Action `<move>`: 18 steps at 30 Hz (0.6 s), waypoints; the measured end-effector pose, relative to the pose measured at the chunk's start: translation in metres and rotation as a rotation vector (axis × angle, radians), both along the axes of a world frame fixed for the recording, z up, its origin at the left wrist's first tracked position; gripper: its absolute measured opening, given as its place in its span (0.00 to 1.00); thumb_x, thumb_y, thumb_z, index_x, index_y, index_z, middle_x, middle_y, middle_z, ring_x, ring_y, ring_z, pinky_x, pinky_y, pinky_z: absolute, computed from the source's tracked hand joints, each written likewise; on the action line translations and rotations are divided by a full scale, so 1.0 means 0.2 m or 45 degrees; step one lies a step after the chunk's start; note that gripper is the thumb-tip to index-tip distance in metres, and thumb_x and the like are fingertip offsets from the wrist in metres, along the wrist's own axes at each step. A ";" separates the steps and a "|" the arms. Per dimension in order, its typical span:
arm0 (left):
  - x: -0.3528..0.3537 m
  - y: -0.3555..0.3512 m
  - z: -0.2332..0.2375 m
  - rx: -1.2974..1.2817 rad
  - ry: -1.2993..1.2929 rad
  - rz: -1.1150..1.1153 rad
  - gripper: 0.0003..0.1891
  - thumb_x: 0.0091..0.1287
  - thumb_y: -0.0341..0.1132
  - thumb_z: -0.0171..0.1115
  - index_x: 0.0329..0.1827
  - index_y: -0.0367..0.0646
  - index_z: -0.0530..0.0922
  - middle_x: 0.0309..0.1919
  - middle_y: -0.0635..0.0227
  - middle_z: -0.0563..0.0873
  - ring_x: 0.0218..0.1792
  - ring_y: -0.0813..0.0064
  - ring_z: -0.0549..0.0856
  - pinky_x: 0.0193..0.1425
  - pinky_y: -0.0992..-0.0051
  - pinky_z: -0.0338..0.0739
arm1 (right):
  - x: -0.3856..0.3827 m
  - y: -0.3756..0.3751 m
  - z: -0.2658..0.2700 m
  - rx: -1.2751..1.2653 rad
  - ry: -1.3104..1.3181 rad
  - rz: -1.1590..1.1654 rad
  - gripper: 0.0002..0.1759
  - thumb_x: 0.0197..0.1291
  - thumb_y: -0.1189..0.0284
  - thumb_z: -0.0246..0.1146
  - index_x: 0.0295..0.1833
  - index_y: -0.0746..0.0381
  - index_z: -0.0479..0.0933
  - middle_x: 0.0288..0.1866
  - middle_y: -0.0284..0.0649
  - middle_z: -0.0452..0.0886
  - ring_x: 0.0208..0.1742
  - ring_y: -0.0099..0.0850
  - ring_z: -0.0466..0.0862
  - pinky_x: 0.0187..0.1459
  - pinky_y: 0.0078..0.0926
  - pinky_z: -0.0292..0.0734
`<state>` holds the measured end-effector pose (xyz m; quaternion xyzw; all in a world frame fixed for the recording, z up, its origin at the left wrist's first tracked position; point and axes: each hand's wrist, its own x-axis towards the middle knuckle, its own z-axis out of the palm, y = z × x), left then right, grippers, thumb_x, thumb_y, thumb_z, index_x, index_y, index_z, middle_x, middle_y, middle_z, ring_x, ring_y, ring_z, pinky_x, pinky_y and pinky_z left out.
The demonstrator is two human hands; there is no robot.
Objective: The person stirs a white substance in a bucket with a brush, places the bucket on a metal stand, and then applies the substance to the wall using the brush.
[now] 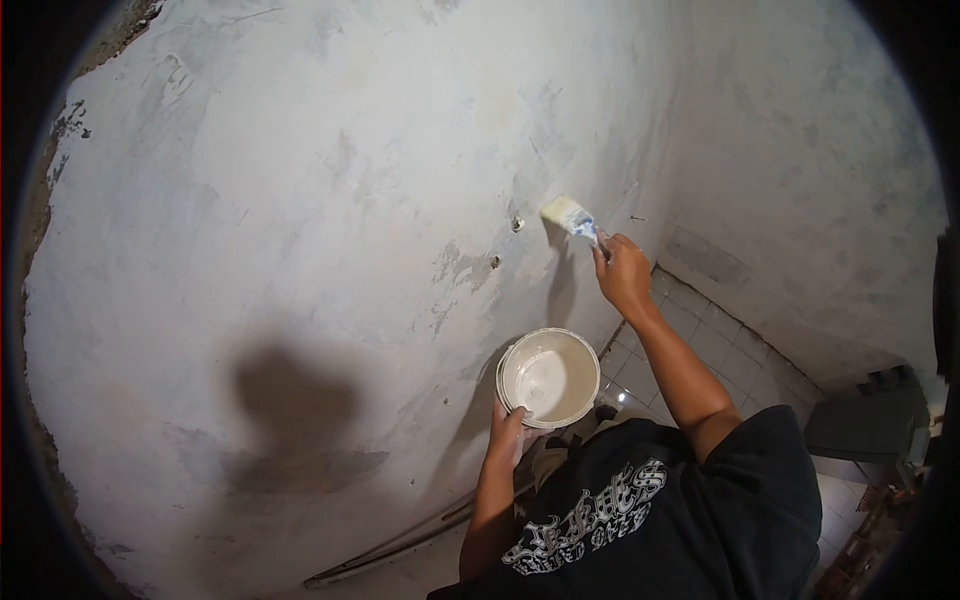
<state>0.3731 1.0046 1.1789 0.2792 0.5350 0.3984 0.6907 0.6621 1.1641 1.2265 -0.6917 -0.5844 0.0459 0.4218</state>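
Note:
A paintbrush [572, 217] with pale bristles and a paint-smeared ferrule is gripped by the handle in my right hand [623, 272]. Its bristles are right at the patchy white wall [330, 190], close to a small hole [517, 224]. Lower down, my left hand [508, 430] holds a whitish bucket [590, 385], with the thumb over the rim and the other fingers hidden beneath. White paint [545, 385] coats the inside of the bucket.
A second wall [800, 190] meets the first at a corner on the right. Below lies a tiled floor [690, 330]. A dark boxy object [868, 425] stands at the right, and long thin rods [400, 545] lie along the wall's base.

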 end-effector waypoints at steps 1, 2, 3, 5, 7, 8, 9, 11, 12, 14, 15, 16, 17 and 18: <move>0.00 0.00 0.01 0.004 0.003 -0.003 0.38 0.66 0.23 0.50 0.80 0.53 0.52 0.69 0.54 0.69 0.59 0.52 0.82 0.42 0.50 0.91 | 0.01 -0.02 0.07 0.092 0.035 -0.019 0.13 0.65 0.71 0.65 0.54 0.60 0.84 0.35 0.45 0.80 0.32 0.46 0.82 0.35 0.42 0.78; 0.00 0.00 0.02 0.004 0.005 -0.007 0.38 0.66 0.23 0.50 0.80 0.53 0.52 0.69 0.54 0.70 0.58 0.52 0.82 0.42 0.51 0.91 | 0.01 -0.04 0.13 0.180 0.069 -0.039 0.13 0.66 0.71 0.65 0.55 0.60 0.84 0.35 0.45 0.80 0.32 0.46 0.83 0.35 0.42 0.78; 0.00 0.00 0.01 0.000 0.001 -0.005 0.38 0.66 0.23 0.50 0.80 0.53 0.52 0.69 0.54 0.70 0.58 0.52 0.82 0.42 0.51 0.91 | 0.00 -0.05 0.21 0.176 0.066 -0.037 0.13 0.66 0.71 0.65 0.55 0.60 0.84 0.35 0.45 0.80 0.32 0.46 0.83 0.35 0.42 0.78; 0.00 0.01 0.01 -0.028 0.018 -0.008 0.38 0.65 0.22 0.50 0.80 0.53 0.52 0.69 0.54 0.70 0.58 0.52 0.82 0.41 0.51 0.91 | -0.05 -0.05 0.34 0.466 0.152 0.089 0.14 0.65 0.72 0.66 0.55 0.60 0.84 0.36 0.43 0.80 0.31 0.45 0.82 0.34 0.42 0.77; 0.02 0.02 0.04 -0.037 0.027 -0.010 0.38 0.65 0.22 0.49 0.80 0.53 0.52 0.69 0.54 0.70 0.59 0.52 0.82 0.42 0.51 0.91 | -0.07 0.00 0.33 0.425 0.061 0.137 0.15 0.64 0.72 0.66 0.56 0.60 0.84 0.36 0.43 0.80 0.30 0.45 0.82 0.34 0.42 0.78; 0.03 0.03 0.05 -0.042 0.031 -0.015 0.38 0.66 0.22 0.48 0.80 0.53 0.52 0.69 0.54 0.70 0.59 0.52 0.82 0.42 0.51 0.91 | -0.08 0.02 0.30 0.385 -0.034 0.183 0.15 0.63 0.73 0.66 0.56 0.59 0.84 0.35 0.43 0.79 0.30 0.44 0.82 0.33 0.42 0.79; 0.03 0.03 0.04 -0.037 0.030 -0.022 0.38 0.66 0.22 0.48 0.80 0.53 0.52 0.69 0.54 0.70 0.59 0.52 0.82 0.42 0.51 0.91 | -0.08 0.05 0.24 0.389 -0.036 0.176 0.15 0.63 0.73 0.66 0.56 0.59 0.84 0.35 0.43 0.79 0.30 0.44 0.82 0.33 0.42 0.79; 0.03 0.04 0.01 -0.014 0.035 -0.028 0.37 0.66 0.22 0.49 0.80 0.53 0.53 0.69 0.55 0.70 0.59 0.52 0.82 0.42 0.51 0.91 | -0.06 0.12 0.04 0.329 -0.094 0.142 0.16 0.64 0.72 0.65 0.57 0.59 0.84 0.35 0.43 0.79 0.30 0.44 0.83 0.33 0.42 0.80; 0.03 0.06 0.02 -0.007 0.031 -0.032 0.37 0.66 0.22 0.49 0.80 0.53 0.53 0.69 0.55 0.70 0.59 0.52 0.82 0.42 0.51 0.91 | -0.03 0.11 -0.02 0.336 -0.098 0.138 0.16 0.64 0.72 0.65 0.57 0.59 0.84 0.35 0.43 0.79 0.30 0.44 0.83 0.33 0.42 0.80; 0.04 0.06 0.02 0.000 0.009 -0.026 0.37 0.66 0.23 0.50 0.80 0.53 0.54 0.69 0.55 0.70 0.60 0.54 0.81 0.42 0.51 0.91 | 0.03 0.08 -0.15 -0.052 -0.194 0.106 0.13 0.66 0.70 0.63 0.54 0.60 0.85 0.39 0.45 0.82 0.34 0.46 0.85 0.38 0.45 0.81; 0.04 0.06 0.02 -0.006 0.002 -0.018 0.37 0.66 0.23 0.50 0.80 0.53 0.54 0.69 0.55 0.70 0.60 0.54 0.81 0.42 0.51 0.91 | 0.08 0.08 -0.20 -0.058 -0.202 0.113 0.13 0.66 0.70 0.63 0.54 0.60 0.85 0.39 0.45 0.82 0.34 0.46 0.85 0.38 0.45 0.81; 0.05 0.07 0.03 0.002 -0.006 -0.046 0.36 0.66 0.23 0.50 0.79 0.53 0.54 0.69 0.55 0.70 0.61 0.54 0.81 0.42 0.52 0.90 | 0.13 0.08 -0.25 -0.249 -0.272 0.139 0.12 0.66 0.69 0.63 0.50 0.60 0.86 0.38 0.47 0.83 0.35 0.48 0.85 0.39 0.46 0.80; 0.06 0.09 0.04 0.013 -0.014 -0.077 0.36 0.67 0.23 0.49 0.79 0.53 0.54 0.70 0.56 0.70 0.61 0.54 0.80 0.42 0.52 0.90 | 0.16 0.09 -0.27 -0.438 -0.342 0.159 0.11 0.67 0.67 0.63 0.47 0.61 0.86 0.38 0.49 0.84 0.36 0.50 0.85 0.39 0.47 0.79; 0.07 0.10 0.04 0.009 -0.021 -0.078 0.36 0.67 0.23 0.49 0.79 0.53 0.54 0.70 0.56 0.70 0.61 0.54 0.80 0.42 0.52 0.90 | 0.18 0.09 -0.25 -0.442 -0.348 0.158 0.11 0.67 0.67 0.63 0.47 0.61 0.86 0.38 0.49 0.84 0.36 0.50 0.85 0.39 0.47 0.79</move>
